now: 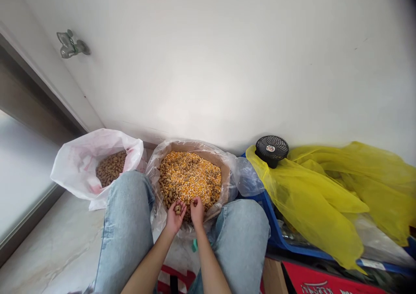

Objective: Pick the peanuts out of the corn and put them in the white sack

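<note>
Looking down past two pale denim knees [126, 224], and both hands are working right at the front edge of a paper-lined bag [198, 146] wrapped in clear plastic. It's packed with yellow corn kernels [190, 177], with brown peanuts [164, 188] mixed in around the left side. The left hand [176, 219] is cupped palm up, curled around a small peanut [177, 209] in its grip! Just beside it, the right hand [196, 211] has its fingers pinched together above the corn, and I can't tell whether anything is caught between them. Over to the left, a white plastic bag [78, 164] sits open on the pale stone floor [55, 242], holding a pile of peanuts [110, 168] of its own. To the right, a blue crate [276, 229] lies under a crumpled yellow plastic sheet [318, 198], with a small black fan [271, 149] perched on top. Up on the white wall [227, 60], there's a metal tap [69, 44].
</note>
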`<state>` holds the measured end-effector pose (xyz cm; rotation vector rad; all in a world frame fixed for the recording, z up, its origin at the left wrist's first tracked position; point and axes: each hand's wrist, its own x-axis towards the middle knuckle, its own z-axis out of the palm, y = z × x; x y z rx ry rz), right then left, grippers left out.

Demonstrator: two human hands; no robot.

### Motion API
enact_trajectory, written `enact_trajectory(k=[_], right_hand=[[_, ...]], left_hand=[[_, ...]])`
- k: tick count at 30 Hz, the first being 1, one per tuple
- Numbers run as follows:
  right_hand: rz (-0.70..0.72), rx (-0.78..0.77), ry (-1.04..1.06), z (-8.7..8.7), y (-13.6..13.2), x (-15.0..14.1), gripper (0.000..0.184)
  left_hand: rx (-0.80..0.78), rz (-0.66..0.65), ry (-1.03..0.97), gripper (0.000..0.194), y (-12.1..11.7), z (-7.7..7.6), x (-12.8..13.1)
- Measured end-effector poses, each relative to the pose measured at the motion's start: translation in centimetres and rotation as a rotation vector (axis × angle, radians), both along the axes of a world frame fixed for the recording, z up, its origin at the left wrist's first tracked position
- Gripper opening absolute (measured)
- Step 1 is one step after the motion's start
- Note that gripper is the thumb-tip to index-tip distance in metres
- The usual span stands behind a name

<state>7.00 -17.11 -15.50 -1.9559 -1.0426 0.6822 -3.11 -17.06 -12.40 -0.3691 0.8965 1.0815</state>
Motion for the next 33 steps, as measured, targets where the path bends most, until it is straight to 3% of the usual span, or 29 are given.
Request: enact_trajectory(k=[2,6,8,13,18,24,28,33], right_hand=[[0.04,0.021,0.025,0.9,-0.5,-0.6,0.01],[0.291,0.055,0.181,3.0,-1.2,-1.8,0.013],[0.347,0.042,0.219,3.5,-1.0,-1.8,0.015],[0.195,0.05,0.011,2.9,0.2,-0.5,0.023],[0.421,0.01,-0.101,1.8,0.9,-0.7,0.036],[0.454,-0.008,-0.111,1.4,1.0,-0.6,0.034],[0.381,-0.005,-0.071,2.0,1.0,-0.3,0.027],[0.327,0.095,0.036,4.5,0.1,-1.3,0.025]], left_hand=[[0.002,0.017,0.003,0.016,0.1,0.2,0.1],[-0.018,0.055,0.047,0.017,0.3,0.2,0.3],[-0.019,0.068,0.051,0.017,0.4,0.1,0.3],[-0.01,0.083,-0.031,0.014,0.4,0.1,0.1],[-0.037,0.151,-0.054,0.016,0.7,0.3,-0.4],[-0.043,0.156,-0.039,0.016,0.8,0.5,-0.6],[-0.038,0.151,-0.041,0.016,0.7,0.6,-0.6],[-0.021,0.128,0.0,0.017,0.8,0.6,-0.5]])
